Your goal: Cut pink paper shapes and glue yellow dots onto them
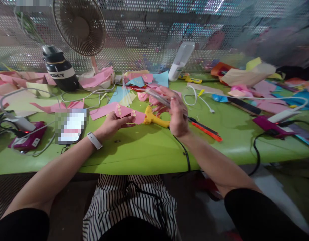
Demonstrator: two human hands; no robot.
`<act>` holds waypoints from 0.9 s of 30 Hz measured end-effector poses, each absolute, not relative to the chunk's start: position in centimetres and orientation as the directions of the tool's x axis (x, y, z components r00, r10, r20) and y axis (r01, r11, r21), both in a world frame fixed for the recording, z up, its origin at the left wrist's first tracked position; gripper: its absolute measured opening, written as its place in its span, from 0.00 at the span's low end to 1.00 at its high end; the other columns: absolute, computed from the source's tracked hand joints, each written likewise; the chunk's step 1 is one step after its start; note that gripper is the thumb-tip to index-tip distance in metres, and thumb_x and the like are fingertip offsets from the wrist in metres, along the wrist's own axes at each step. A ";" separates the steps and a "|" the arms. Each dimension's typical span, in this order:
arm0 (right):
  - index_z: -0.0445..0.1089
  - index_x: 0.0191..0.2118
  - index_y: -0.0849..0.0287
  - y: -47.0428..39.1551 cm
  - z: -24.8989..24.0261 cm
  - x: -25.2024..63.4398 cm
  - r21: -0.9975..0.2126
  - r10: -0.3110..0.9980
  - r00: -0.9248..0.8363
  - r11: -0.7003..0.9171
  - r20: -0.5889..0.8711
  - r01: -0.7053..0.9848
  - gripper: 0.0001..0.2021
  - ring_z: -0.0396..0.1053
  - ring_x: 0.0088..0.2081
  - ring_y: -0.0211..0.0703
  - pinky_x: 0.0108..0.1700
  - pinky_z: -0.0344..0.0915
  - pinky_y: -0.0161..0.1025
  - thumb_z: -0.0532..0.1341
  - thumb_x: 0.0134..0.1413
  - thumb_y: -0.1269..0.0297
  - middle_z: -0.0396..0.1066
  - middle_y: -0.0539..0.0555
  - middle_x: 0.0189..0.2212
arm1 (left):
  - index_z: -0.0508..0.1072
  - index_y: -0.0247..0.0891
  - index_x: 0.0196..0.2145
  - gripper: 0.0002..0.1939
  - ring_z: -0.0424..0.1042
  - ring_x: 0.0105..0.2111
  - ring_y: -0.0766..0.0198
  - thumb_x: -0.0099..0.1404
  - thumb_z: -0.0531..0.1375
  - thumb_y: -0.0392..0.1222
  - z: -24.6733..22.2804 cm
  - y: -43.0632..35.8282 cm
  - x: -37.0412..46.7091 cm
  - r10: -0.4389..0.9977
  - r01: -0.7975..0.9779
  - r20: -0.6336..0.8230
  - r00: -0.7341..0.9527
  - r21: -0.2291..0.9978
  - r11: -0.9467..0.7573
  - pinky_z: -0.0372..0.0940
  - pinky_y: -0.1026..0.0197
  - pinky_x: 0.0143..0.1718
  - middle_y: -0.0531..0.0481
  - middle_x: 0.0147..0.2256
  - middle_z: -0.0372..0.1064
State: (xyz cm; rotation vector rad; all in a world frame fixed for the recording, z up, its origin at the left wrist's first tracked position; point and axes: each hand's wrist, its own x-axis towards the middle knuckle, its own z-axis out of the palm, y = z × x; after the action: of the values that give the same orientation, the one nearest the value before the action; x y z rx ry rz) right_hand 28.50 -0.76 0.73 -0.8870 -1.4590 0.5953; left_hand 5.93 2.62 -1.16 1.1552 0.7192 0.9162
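My left hand (116, 124) pinches a folded pink paper piece (128, 112) with small pale squares on it, held low over the green table (134, 150). My right hand (176, 115) is raised just right of the yellow glue gun (154, 119), its fingers curled around a clear, thin stick-like item (158, 97) that is blurred by motion. The glue gun lies with its nozzle end close to the pink paper and its handle beside my right palm. Behind the hands lie more pink pieces with pale squares (154, 98) and blue paper (136, 82).
A phone (72, 126) lies left, near a black bottle (61, 70) and a fan (80, 28). A clear bottle (181, 62) leans at the back. An orange cutter (207, 131) lies right. Purple power strips (31, 137) with cables sit at both sides.
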 end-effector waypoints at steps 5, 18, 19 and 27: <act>0.79 0.44 0.53 -1.3 0.6 28.5 -0.868 0.869 0.003 0.494 0.494 0.053 0.32 0.80 0.33 0.46 0.31 0.78 0.42 0.49 0.64 0.33 0.80 0.56 0.35 | 0.76 0.32 0.33 0.11 0.78 0.37 0.60 0.55 0.71 0.40 -0.8 2.9 5.7 0.913 -0.301 -0.077 0.401 0.930 0.210 0.75 0.53 0.44 0.45 0.34 0.77; 0.76 0.43 0.55 -0.9 0.0 28.0 -0.917 0.919 -0.042 0.387 0.392 -0.095 0.14 0.78 0.27 0.39 0.31 0.78 0.36 0.72 0.52 0.57 0.80 0.48 0.28 | 0.76 0.34 0.35 0.13 0.78 0.36 0.62 0.59 0.71 0.44 -0.6 3.0 5.8 0.943 -0.365 -0.115 0.311 0.902 0.231 0.75 0.59 0.40 0.45 0.36 0.78; 0.75 0.45 0.55 -0.9 -0.1 27.9 -0.912 0.914 -0.048 0.396 0.402 -0.103 0.15 0.79 0.28 0.39 0.32 0.79 0.36 0.71 0.53 0.58 0.80 0.48 0.28 | 0.76 0.34 0.36 0.13 0.78 0.37 0.62 0.59 0.71 0.44 -0.7 3.0 5.8 0.943 -0.366 -0.109 0.313 0.903 0.226 0.75 0.58 0.40 0.44 0.37 0.79; 0.77 0.41 0.57 -1.3 -0.1 27.5 -0.909 0.905 -0.096 0.418 0.415 0.009 0.10 0.80 0.33 0.41 0.35 0.78 0.37 0.69 0.55 0.59 0.80 0.51 0.30 | 0.76 0.32 0.34 0.12 0.76 0.32 0.67 0.58 0.71 0.42 -0.5 2.7 5.9 0.947 -0.372 -0.097 0.306 0.904 0.213 0.75 0.62 0.37 0.48 0.33 0.76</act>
State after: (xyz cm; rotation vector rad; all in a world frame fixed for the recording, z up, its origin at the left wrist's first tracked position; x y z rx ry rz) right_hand 27.47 -1.32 -0.14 -0.8605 -1.4705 0.9338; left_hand 5.90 2.74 -0.51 0.9173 0.7800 1.0576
